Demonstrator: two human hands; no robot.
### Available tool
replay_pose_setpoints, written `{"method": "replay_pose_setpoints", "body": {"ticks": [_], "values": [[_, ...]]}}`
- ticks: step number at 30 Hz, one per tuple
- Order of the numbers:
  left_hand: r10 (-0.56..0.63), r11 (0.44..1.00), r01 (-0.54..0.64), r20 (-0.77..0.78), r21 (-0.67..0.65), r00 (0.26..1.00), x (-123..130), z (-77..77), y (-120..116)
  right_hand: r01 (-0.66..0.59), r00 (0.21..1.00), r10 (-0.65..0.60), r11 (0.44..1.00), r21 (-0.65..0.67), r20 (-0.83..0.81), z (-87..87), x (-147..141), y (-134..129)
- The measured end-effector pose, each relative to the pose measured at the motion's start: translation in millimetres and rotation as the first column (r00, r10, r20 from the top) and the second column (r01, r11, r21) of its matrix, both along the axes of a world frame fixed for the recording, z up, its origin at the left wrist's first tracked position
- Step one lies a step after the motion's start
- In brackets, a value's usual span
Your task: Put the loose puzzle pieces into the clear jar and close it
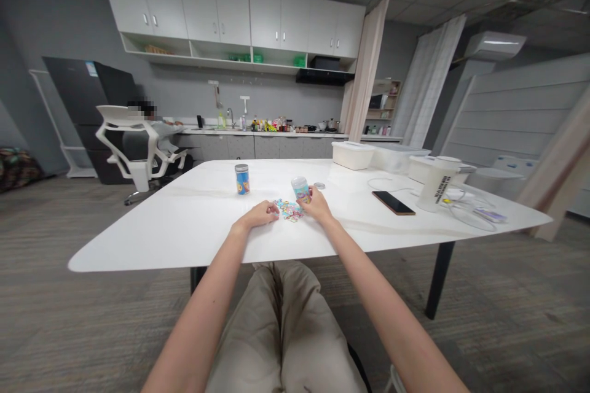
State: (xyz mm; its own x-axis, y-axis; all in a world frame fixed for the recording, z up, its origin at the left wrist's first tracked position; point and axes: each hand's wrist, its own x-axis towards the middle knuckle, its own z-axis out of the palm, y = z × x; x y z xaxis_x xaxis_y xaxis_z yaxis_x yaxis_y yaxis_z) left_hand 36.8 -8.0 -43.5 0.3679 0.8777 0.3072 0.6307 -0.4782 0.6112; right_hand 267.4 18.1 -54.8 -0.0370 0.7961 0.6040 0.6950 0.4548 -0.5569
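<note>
Person sits at the near edge of a white table (161, 221), 2 bare hands on it. Right hand (318, 204) is wrapped around a clear jar (300, 188) with a coloured label; jar is tilted, over the right side of a loose pile of small pieces (290, 211). Can't tell how much is inside. Pile sits nearer the near edge than the far edge, about mid-width; mix of blue, red and white bits, too small to ID.

Left hand (259, 215) is at the pile's left side, fingers curled in, gap narrow. Can't tell if it's pinching a piece.

1 round metal lid (319, 185) lies flat just behind the right hand, toward the far edge. 1 capped jar (242, 180), blue label, silver lid, stands upright left of the pile, also toward the far edge.

Right part of table: black-screened phone (394, 202) lying flat, white cup (433, 187) with black lettering just beside it, thin cables (465, 215) running toward the right corner, small flat packet (491, 215) among them. White bin (353, 155) and translucent box (391, 157) sit side by side along the far edge.

Past the table's left end: another person in a white-framed chair (126, 147), at the kitchen counter.
</note>
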Motion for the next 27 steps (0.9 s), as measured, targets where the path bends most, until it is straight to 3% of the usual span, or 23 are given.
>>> {"method": "replay_pose_setpoints", "body": {"ticks": [8, 14, 20, 24, 27], "values": [[-0.033, 0.998, 0.036, 0.056, -0.046, 0.998, -2.7, -1.0, 0.1, -0.001, 1.0, 0.001, 1.0, -0.002, 0.006, -0.3, -0.8, -0.8], [0.009, 0.996, -0.039, 0.347, 0.079, 0.938, 2.8, 5.2, 2.7, -0.04, 0.999, 0.039, 0.999, 0.024, 0.033, 0.2, 1.6, -0.1], [0.06, 0.973, -0.165, 0.515, 0.159, 0.855, 10.4, 17.7, -0.9, -0.134, 0.96, 0.096, 0.983, 0.128, 0.264, 7.8, 2.2, -10.5], [0.091, 0.957, -0.214, 0.493, 0.198, 0.865, 12.6, 19.4, -5.5, -0.204, 0.931, 0.149, 0.97, 0.134, 0.334, 9.8, 0.0, -14.5], [0.053, 0.963, -0.154, 0.401, 0.222, 0.914, 14.4, 20.0, -9.5, -0.22, 0.926, 0.162, 0.966, 0.137, 0.341, 10.3, -1.2, -16.2]]}}
